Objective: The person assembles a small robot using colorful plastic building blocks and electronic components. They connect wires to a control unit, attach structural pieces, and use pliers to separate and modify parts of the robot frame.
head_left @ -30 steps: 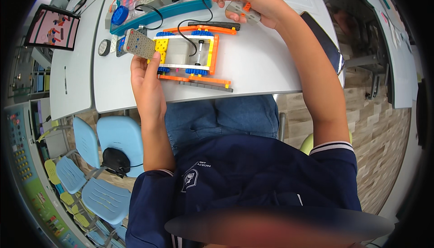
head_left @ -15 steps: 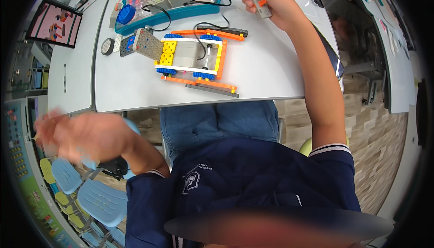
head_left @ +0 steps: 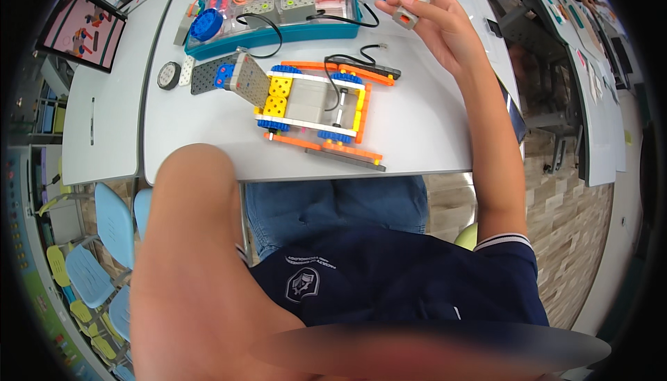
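Note:
My right hand is raised at the upper right over the table. Its thumb and fingers hold a small grey block with an orange part; the other fingers stretch out past it. My left arm is bent up close on the left, its elbow over the table's front edge, and that hand is out of view. In the middle lies a toy vehicle frame of grey, white, yellow and orange building pieces with blue gear wheels. A black cable runs from it, its loose plug on the table. A grey perforated panel is attached at its left end.
A teal-rimmed parts tray with grey modules, cables and a blue wheel stands behind the vehicle. A dark grey wheel lies to the left. A screen stands far left. Blue chairs are on the floor at left.
My left hand has gone out of view, its arm now bent up close. My right hand has turned and its fingers have spread, still holding the grey block. The view has shifted slightly.

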{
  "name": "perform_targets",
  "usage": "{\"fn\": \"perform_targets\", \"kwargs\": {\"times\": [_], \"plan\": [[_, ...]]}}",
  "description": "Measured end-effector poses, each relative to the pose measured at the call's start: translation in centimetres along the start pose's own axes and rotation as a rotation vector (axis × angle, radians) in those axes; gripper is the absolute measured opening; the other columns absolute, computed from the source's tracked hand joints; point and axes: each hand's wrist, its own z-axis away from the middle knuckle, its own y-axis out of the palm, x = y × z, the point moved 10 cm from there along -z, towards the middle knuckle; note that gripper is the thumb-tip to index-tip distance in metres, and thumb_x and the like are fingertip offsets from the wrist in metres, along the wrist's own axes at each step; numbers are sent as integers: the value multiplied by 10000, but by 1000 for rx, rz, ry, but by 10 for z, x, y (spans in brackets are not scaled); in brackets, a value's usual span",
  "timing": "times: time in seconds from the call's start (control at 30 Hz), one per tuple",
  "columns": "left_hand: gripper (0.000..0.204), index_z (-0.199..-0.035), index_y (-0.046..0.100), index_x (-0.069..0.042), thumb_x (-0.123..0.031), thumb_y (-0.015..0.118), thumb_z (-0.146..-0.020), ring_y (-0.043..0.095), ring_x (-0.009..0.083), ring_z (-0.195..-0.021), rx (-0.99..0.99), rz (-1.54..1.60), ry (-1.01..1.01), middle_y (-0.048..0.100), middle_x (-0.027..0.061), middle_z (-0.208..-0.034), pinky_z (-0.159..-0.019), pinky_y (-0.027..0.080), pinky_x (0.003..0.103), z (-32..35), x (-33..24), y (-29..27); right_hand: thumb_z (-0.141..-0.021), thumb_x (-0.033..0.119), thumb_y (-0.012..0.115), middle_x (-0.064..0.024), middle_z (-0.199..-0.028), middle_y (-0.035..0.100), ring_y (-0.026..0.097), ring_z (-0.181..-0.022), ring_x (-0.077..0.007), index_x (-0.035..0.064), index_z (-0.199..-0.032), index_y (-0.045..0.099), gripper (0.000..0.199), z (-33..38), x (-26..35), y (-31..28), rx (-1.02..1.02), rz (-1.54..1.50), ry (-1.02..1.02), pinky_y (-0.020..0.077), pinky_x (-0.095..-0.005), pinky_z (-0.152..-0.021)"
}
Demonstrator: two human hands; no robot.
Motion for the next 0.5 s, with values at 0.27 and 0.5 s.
{"fn": "perform_targets", "kwargs": {"times": [0.27, 0.5], "plan": [[363, -1351, 541, -5, -232, 430, -1091, 504, 241, -1348, -224, -48, -350, 545, 153, -1436, -1159, 402, 412, 10, 50, -35, -1016, 249, 657, -72, -1082, 707, 689, -1129, -246, 36, -1220, 631, 296, -17, 0, -5, 30, 167, 9, 505, -385, -1054], [367, -1351, 534, -20, -247, 390, -1101, 490, 225, -1364, -318, -28, -480, 537, 138, -1441, -1158, 399, 415, 18, 71, -52, -951, 298, 735, -36, -971, 702, 639, -904, -160, 63, -972, 725, 235, -57, 5, 63, 344, 1060, -196, 500, -315, -853]]}}
